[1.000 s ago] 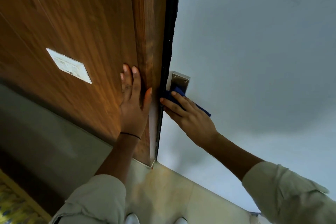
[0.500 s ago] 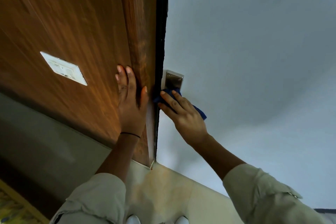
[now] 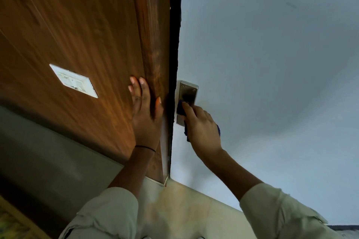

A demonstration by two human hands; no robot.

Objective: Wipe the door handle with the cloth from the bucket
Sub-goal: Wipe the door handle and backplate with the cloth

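A steel handle plate [image 3: 188,91] is fixed to the pale blue door [image 3: 262,64] near its dark edge. My right hand [image 3: 202,128] presses a dark blue cloth [image 3: 180,109] against the lower half of the plate; the handle lever itself is hidden under hand and cloth. Only small bits of cloth show beside my fingers and wrist. My left hand [image 3: 145,114] lies flat with fingers spread on the brown wooden panel [image 3: 87,35], its thumb at the panel's edge. The bucket is out of view.
A white switch plate [image 3: 73,80] is set into the wooden panel to the left. The black door edge strip [image 3: 174,44] runs between panel and door. Beige floor tiles [image 3: 184,209] lie below, with my shoe tips at the bottom edge.
My right hand with the cloth has slid down the plate, so more of the steel plate's upper part shows. My left hand stays flat on the wood.
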